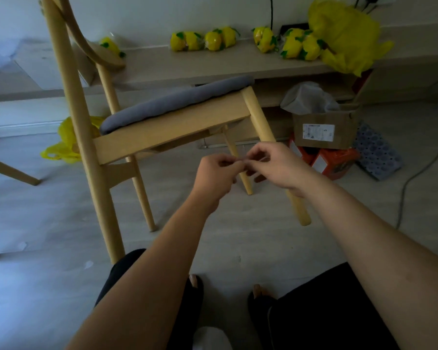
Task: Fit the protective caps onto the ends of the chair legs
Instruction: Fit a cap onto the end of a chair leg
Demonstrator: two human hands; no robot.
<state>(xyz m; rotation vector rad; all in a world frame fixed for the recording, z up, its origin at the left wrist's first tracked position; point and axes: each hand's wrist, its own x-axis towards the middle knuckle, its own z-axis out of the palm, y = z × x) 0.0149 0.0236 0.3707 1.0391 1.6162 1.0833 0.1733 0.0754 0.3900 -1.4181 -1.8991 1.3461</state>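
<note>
The floor point(61, 210) is pale board, with open room on the near side of the chair and to its left. On the right a cardboard box point(324, 127) and a trailing cable point(415, 178) crowd the way.

The chair point(162, 127) is wood with a grey cushion point(172, 102). It looks stiff, and probably light enough to tip with one hand, best taken by the seat rail or a leg. Its legs are round, smooth and tapered. The front leg point(302, 215) shows a bare-looking end just beyond the right forearm; whether that end rests on the floor I cannot tell.

The left hand point(216, 173) and right hand point(276, 164) meet in mid-air in front of the seat. Each grip is almost closed, fingertips pinching one small thing between them. I take it for a cap point(240, 162), though it is mostly hidden and too small to be sure. Such a cap is likely light, soft and easy to drop, so it is best held by its rim and pressed on square to the leg end.
</note>
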